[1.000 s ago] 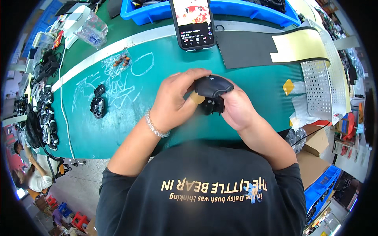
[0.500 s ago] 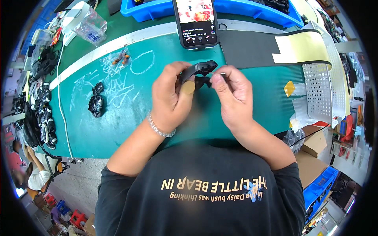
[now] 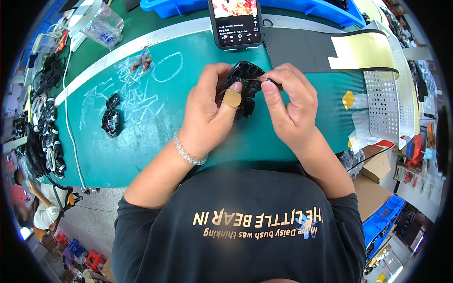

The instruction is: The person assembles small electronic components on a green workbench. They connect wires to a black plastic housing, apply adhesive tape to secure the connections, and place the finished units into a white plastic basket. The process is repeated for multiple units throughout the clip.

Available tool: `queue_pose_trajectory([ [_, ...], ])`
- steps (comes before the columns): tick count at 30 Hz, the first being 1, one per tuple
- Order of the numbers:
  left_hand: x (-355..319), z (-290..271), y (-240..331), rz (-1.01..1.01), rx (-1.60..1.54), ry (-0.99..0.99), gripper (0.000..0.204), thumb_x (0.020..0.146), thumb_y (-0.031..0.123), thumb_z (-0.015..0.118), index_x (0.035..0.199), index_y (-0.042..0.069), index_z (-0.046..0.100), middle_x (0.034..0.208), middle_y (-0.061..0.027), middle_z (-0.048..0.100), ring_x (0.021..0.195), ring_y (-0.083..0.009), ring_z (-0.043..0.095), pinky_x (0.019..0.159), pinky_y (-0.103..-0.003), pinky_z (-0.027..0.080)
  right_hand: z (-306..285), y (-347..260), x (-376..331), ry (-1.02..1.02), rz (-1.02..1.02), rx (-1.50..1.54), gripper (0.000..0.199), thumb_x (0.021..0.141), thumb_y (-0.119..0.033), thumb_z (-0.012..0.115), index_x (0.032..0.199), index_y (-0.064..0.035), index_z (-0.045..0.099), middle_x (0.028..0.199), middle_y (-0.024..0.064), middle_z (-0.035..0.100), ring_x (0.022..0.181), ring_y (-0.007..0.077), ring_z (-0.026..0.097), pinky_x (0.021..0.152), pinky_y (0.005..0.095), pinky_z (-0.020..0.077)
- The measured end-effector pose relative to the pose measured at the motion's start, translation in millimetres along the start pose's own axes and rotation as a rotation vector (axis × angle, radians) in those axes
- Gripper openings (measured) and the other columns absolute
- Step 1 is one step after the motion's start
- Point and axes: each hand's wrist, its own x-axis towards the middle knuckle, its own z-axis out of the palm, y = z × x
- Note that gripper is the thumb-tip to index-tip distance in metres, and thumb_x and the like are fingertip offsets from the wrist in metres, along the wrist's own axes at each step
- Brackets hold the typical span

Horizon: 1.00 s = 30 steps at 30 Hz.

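Note:
My left hand [image 3: 210, 108] is closed around a black plastic housing [image 3: 246, 70], its hollow inner side partly turned up toward me. A tan bandage [image 3: 231, 98] wraps that thumb, which presses on the housing's near part. Thin reddish wires [image 3: 255, 79] run from the housing toward my right hand [image 3: 293, 104]. There, thumb and forefinger pinch a small dark piece at the wires' end, mostly hidden by the fingertips. Off to the left, another black plastic shell [image 3: 111, 121] lies on the green mat [image 3: 155, 151].
A phone [image 3: 236, 28] stands upright beyond my hands, a blue bin [image 3: 302, 8] behind it. Dark grey sheet [image 3: 302, 49] and a perforated white tray [image 3: 383, 104] lie at right. A clear bag with orange parts [image 3: 140, 63] rests far left; black parts [image 3: 49, 146] crowd the left edge.
The housing has tilted, so more of its inner side shows. My right hand has shifted slightly right, and the reddish wires are more visible between the hands.

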Motion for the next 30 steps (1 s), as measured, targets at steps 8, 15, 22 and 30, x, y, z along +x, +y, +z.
queue_pose_trajectory([
  [8, -3, -3, 4, -0.078, 0.017, -0.115, 0.021, 0.083, 0.007, 0.057, 0.1, -0.003, 0.051, 0.075, -0.0085, 0.059, 0.068, -0.0097, 0.055, 0.06, -0.024, 0.045, -1, 5, -1, -0.021, 0.007, -0.16, 0.015, 0.081, -0.012, 0.062, 0.08, -0.0003, 0.053, 0.062, 0.0097, 0.049, 0.051, 0.0244, 0.046, 0.046, 0.0322, 0.0364],
  [15, 0, -7, 1, -0.256, -0.128, -0.118, 0.015, 0.084, 0.013, 0.057, 0.087, -0.002, 0.055, 0.066, 0.0009, 0.05, 0.062, -0.0043, 0.042, 0.053, -0.021, 0.037, -7, 12, 1, -0.224, 0.2, -0.106, 0.018, 0.09, -0.018, 0.05, 0.081, -0.0023, 0.05, 0.061, 0.0108, 0.043, 0.055, 0.0258, 0.044, 0.051, 0.0337, 0.0362],
  [22, 4, -14, -8, -0.356, -0.205, -0.163, 0.017, 0.086, 0.017, 0.057, 0.085, -0.001, 0.054, 0.066, 0.0038, 0.05, 0.059, -0.0013, 0.041, 0.05, -0.018, 0.035, -3, 16, -2, -0.118, 0.434, 0.268, 0.012, 0.089, -0.013, 0.053, 0.09, -0.0014, 0.058, 0.071, 0.0038, 0.054, 0.063, 0.0121, 0.048, 0.057, 0.0241, 0.0387],
  [30, 5, -14, -7, -0.35, -0.187, -0.177, 0.014, 0.086, 0.013, 0.058, 0.087, -0.001, 0.055, 0.066, 0.0036, 0.052, 0.059, -0.0008, 0.042, 0.049, -0.018, 0.035, -10, 25, -5, -0.133, 0.567, 0.675, 0.01, 0.083, -0.006, 0.06, 0.091, 0.0006, 0.06, 0.078, 0.002, 0.058, 0.07, 0.0071, 0.052, 0.06, 0.02, 0.0402],
])
